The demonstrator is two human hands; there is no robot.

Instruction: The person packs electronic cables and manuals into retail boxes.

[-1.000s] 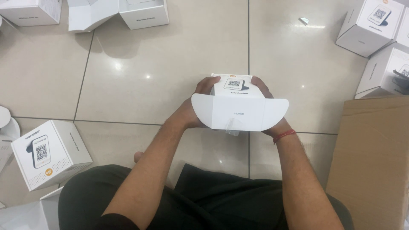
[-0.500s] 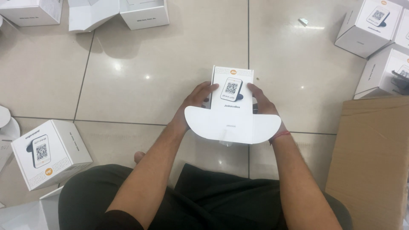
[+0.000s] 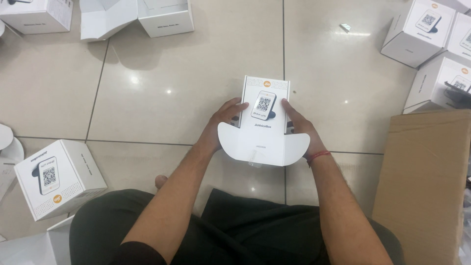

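Observation:
I hold a white carton box (image 3: pixel 265 105) over the tiled floor, its printed face up, showing a picture of a small device with a square code. Its rounded flap (image 3: pixel 265 145) hangs open toward me, with a strip of clear tape at its edge. My left hand (image 3: pixel 221 125) grips the box's left side, thumb on top. On the right side sits my right hand (image 3: pixel 299 127), with a red thread around the wrist.
More white boxes of the same kind lie around: one at the left (image 3: pixel 56 176), several at the top right (image 3: pixel 422 32), opened ones at the top left (image 3: pixel 164 17). A brown cardboard carton (image 3: pixel 427 181) stands at my right. My dark-trousered legs fill the bottom.
I have tilted the box so its printed face turns up toward me and the flap has swung down nearer to me. Both hands have stayed on its sides.

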